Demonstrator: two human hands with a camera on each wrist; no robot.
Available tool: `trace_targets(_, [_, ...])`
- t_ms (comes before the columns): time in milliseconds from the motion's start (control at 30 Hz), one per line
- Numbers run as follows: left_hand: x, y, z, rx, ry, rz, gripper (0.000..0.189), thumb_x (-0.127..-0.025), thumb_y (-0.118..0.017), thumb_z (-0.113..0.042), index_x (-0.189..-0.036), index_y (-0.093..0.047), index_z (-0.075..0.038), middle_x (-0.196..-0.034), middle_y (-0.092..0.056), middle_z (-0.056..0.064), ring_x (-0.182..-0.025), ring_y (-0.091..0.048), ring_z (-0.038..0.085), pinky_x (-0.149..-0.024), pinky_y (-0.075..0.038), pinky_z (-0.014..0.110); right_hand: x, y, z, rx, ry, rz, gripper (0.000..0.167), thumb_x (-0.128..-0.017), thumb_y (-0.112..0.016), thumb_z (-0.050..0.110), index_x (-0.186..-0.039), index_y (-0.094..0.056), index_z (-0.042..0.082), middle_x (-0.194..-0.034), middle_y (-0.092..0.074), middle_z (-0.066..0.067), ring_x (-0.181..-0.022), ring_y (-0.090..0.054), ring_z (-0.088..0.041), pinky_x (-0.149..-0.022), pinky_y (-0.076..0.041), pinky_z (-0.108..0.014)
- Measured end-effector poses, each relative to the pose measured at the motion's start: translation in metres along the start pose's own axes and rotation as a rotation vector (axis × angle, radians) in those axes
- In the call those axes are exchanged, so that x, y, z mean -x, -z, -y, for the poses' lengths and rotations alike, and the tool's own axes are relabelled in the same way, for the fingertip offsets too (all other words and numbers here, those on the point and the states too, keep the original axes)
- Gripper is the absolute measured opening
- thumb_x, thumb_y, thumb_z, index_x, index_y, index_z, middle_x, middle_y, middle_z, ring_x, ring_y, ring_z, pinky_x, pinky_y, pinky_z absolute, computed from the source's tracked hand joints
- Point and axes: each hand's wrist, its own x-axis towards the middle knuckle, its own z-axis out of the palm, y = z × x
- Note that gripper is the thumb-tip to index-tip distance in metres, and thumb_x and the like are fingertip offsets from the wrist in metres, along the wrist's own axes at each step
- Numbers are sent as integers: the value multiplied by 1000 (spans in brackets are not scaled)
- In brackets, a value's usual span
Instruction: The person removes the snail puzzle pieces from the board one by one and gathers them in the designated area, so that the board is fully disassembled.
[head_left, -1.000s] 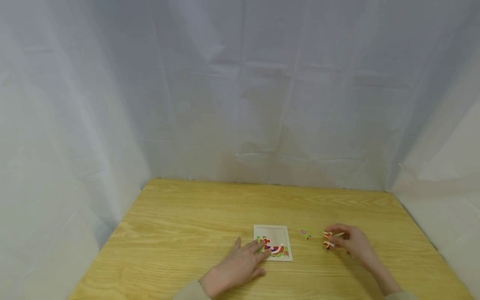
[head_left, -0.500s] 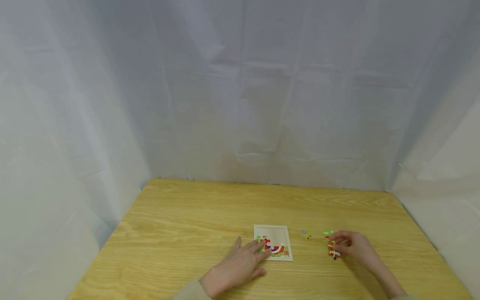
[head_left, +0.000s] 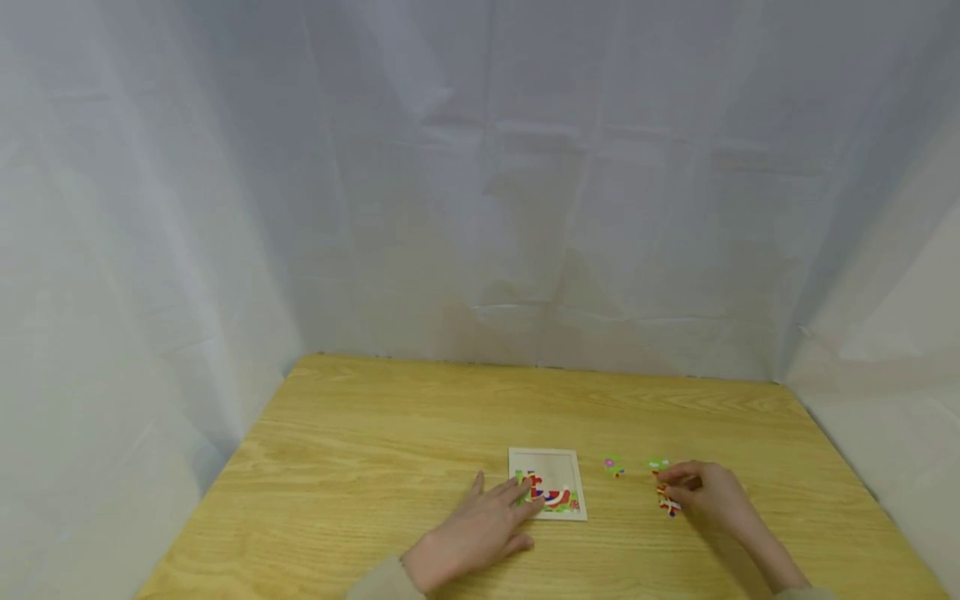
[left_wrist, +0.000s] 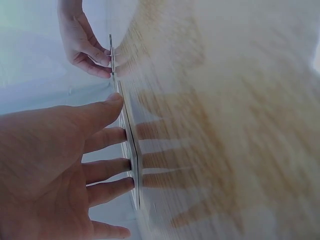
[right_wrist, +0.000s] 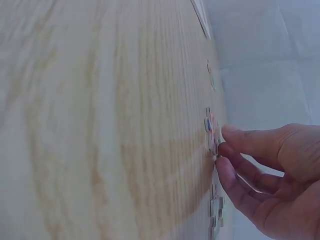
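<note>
A pale puzzle tray [head_left: 545, 460] lies on the table, its lower part filled with red, blue, white and green jigsaw pieces [head_left: 557, 499]. My left hand [head_left: 483, 523] rests with spread, straight fingers on the tray's lower left; these cover some of the pieces. To the right, my right hand [head_left: 708, 498] pinches a red, yellow and white puzzle piece [head_left: 668, 502] between thumb and fingers, low over the table. In the right wrist view the same puzzle piece [right_wrist: 210, 131] stands at the fingertips, close to the wood. Its far side is hidden.
A green piece with a pink flower [head_left: 611, 467] lies between the tray and my right hand. Just beyond the fingers is a green and white piece [head_left: 657, 464]. More loose pieces [right_wrist: 217, 212] show beside the right hand. Pale sheeting [head_left: 480, 208] hangs around the wooden table [head_left: 360, 467].
My right hand has moved the piece slightly toward me and to the right, uncovering the green and white piece. The left hand stays on the tray.
</note>
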Motion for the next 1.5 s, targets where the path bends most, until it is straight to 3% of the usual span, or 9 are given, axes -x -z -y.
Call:
trace_targets(267, [0,1,0,2,3,7,58,-98,-59,-50,-150,-50,-27,-158,-42,3,-143,-45,23,-110,-37,66,0,6,9,-58,27,-76,18,-98,-67,15,-109,-74,3,-94,-74,-9,-68,-66,-11,-49,-51,-25])
trace_targets(433, [-1,0,1,9,3,9,57,-99,-57,-50,-150,-50,-28,-158,-43,3,-142,-45,23,-110,-37,66,-3,7,15,-78,25,-91,22,-101,-64,20,-114,-74,6,-105,-74,-12,-80,-71,-16,-58,-55,-25])
trace_targets(567, [-1,-1,2,17,-1,-9,55,-99,-56,-51,-148,-53,-27,-157,-45,3,-141,-46,24,-109,-38,66,-6,4,22,-87,37,-105,23,-101,-64,24,-116,-74,9,-110,-74,-12,-86,-72,-22,-53,-55,-28])
trace_targets(667, [-2,-2,2,22,-2,-22,55,-99,-57,-51,-147,-55,-26,-156,-46,4,-140,-47,25,-108,-39,66,-9,-1,29,-90,69,-117,22,-101,-64,23,-115,-74,10,-110,-75,-12,-87,-72,-22,-55,-56,-28])
trace_targets(767, [-2,-1,2,21,0,-28,55,-98,-58,-51,-147,-55,-26,-156,-47,3,-140,-48,25,-108,-39,66,-13,-5,36,-103,102,-107,23,-101,-63,22,-117,-73,8,-112,-74,-12,-88,-71,-22,-65,-58,-26])
trace_targets(1000, [-3,1,1,5,-5,-41,54,-98,-59,-50,-147,-55,-26,-153,-50,3,-137,-51,24,-108,-40,65,-24,-17,52,-182,114,-66,27,-102,-62,23,-121,-72,6,-114,-73,-12,-91,-72,-25,-69,-61,-33])
trace_targets(1200, [-3,2,0,14,-1,-55,50,-99,-59,-48,-143,-59,-26,-149,-54,4,-134,-53,24,-109,-41,64,-36,-30,62,-178,130,-67,25,-102,-63,23,-120,-73,8,-111,-75,-9,-90,-72,-21,-71,-59,-27])
trace_targets(1500, [-8,2,1,9,10,-60,46,-99,-58,-50,-138,-62,-27,-146,-56,1,-131,-55,24,-109,-40,63,-50,-50,79,-277,131,-28,24,-102,-61,16,-118,-72,1,-108,-75,-16,-88,-74,-26,-71,-62,-33])
